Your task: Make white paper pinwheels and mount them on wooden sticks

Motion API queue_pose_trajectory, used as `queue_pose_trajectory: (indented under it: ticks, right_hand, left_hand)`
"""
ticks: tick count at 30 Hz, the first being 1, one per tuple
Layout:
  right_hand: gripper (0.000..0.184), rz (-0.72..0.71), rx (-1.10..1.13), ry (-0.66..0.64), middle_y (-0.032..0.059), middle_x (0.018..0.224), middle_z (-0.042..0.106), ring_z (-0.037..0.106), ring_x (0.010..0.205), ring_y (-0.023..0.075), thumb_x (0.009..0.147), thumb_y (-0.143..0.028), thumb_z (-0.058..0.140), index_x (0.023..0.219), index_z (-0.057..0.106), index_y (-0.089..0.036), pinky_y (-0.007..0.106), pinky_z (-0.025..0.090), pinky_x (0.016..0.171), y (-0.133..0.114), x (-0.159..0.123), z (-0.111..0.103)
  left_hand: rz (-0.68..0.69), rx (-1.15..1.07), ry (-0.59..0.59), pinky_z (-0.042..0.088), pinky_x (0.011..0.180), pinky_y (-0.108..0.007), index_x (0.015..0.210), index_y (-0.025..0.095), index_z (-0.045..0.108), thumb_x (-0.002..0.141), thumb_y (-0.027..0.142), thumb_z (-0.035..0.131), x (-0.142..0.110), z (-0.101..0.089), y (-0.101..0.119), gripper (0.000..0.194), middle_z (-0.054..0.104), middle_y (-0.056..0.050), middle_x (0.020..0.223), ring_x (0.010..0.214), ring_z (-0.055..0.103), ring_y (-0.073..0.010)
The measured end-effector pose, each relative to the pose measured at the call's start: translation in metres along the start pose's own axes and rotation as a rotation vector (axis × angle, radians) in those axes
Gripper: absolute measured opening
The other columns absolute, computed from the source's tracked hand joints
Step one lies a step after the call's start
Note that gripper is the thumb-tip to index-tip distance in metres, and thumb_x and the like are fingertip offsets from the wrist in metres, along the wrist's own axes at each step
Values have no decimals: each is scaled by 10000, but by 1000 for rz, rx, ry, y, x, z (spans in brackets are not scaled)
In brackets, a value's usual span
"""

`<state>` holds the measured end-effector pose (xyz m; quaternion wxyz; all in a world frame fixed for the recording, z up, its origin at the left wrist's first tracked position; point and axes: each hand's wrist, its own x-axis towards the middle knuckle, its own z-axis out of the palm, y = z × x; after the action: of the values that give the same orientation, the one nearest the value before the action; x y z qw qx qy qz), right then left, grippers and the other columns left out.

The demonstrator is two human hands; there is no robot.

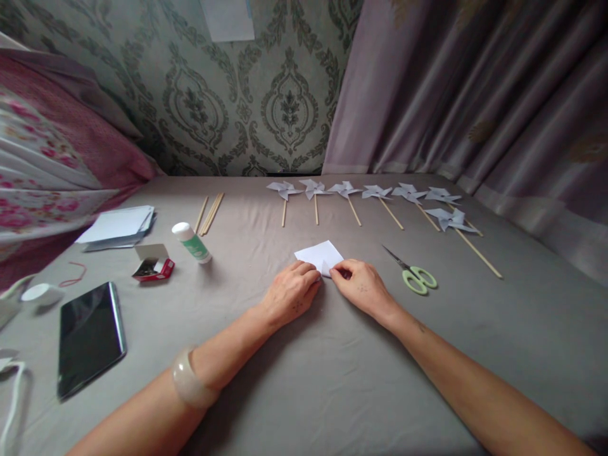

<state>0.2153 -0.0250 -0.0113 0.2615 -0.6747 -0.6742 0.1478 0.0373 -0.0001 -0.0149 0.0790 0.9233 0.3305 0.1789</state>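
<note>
A small white sheet of paper (pixel 319 253) lies at the middle of the cloth-covered table, its near corner folded up. My left hand (pixel 293 288) presses on the sheet's near left side with its fingers curled together. On the near right edge, my right hand (pixel 363 284) pinches the paper between thumb and forefinger. The fingertips of both hands almost meet at the fold, and they hide part of it. Right of my right hand lies a pair of scissors (pixel 412 272) with light green handles, the blades pointing away to the left.
Several paper pinwheels (pixel 345 189) on sticks line the back right. To the left stand a glue stick (pixel 190 243), loose wooden sticks (pixel 211 214), a small open box of pins (pixel 153 268), a paper stack (pixel 116 227) and a black tablet (pixel 91 339). A white cap (pixel 42 294) lies farther left.
</note>
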Motion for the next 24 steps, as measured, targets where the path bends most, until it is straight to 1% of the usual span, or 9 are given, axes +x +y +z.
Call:
queue_pose_trajectory:
  ticks: [3,6,10,14,18,24]
  right_hand:
    - [188,64,7,-51,64,840,748,672,780,193,808,-273,554,785,727,-202,275,455,725,-1,5,-2]
    - [185,111,1,-83,67,830,751,679,777,201,791,-278,561,772,729,-202,276,457,707,-2,10,-3]
    - [169,137,3,-99,61,790,747,676,752,198,767,-281,575,736,720,-199,270,452,680,-1,13,-3]
    - [161,178,9,-106,48,761,738,668,741,194,752,-288,575,714,708,-208,265,441,656,-2,13,-4]
    - [159,167,-4,-104,51,722,726,654,702,188,749,-276,569,689,697,-204,261,427,635,-2,14,-3]
    - [151,138,-64,-84,52,695,713,639,666,181,754,-276,578,689,693,-203,258,409,606,-3,14,-2]
  left_hand:
    - [7,-12,18,491,857,-345,955,166,631,930,229,431,0,-1,1,211,661,-90,949,944,587,-212]
    - [16,-30,17,487,878,-365,1013,161,612,937,248,423,0,-1,1,222,656,-101,982,968,581,-222]
    - [18,-42,23,477,903,-387,1069,168,585,943,269,414,0,0,0,235,643,-109,1019,1000,570,-227]
    - [15,-15,5,476,900,-379,1079,169,581,945,277,411,1,1,1,243,630,-103,1025,984,564,-223]
    - [14,-7,-8,476,898,-393,1096,162,582,947,288,406,1,1,1,263,621,-113,1026,982,554,-232]
    - [9,-21,-15,481,893,-397,1098,184,589,943,292,412,1,-1,2,259,614,-104,1030,984,553,-224]
